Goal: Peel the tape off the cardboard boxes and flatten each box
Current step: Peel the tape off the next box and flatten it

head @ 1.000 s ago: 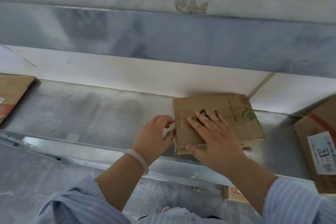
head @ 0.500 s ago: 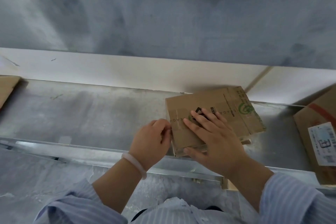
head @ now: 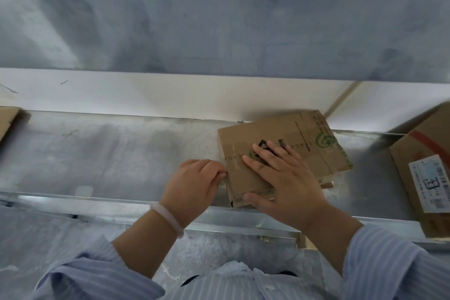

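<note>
On the bench, at three o'clock, sits a box. The right hand lies flat on top, fingers spread. The left hand pinches the tape at its nine o'clock edge. The box is probably light and stiff, and the tape may tear.

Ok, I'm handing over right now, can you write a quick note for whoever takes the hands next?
Left hand: fingers curled, pinching at the clear tape strip's end on the small brown cardboard box's left edge.
Right hand: flat on the box top, thumb on its near side, pressing it onto the grey metal shelf.
Done: nothing visible; tape lies across the top, box unflattened.
Left: peel, flatten, then the larger brown cardboard box with a white label, at right.
</note>
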